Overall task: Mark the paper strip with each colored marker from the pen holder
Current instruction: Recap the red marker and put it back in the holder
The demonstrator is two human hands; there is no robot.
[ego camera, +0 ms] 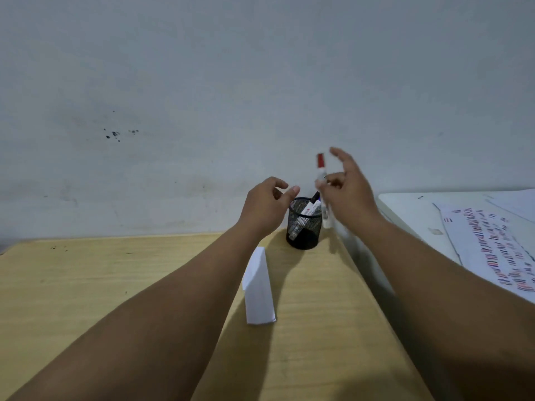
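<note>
Mesh pen holder (304,227) sits at the desk's (115,285) back edge, two markers (309,208) leaning inside. Right hand (348,192) pinches a red-capped marker (322,180) upright just above it. Left hand (267,205) hovers loosely curled, holding nothing. Paper strip (259,287) lies nearer, between the forearms.

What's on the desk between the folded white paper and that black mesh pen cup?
Nothing: the head view shows only bare wooden desk, shadowed, between the paper strip and pen holder.
</note>
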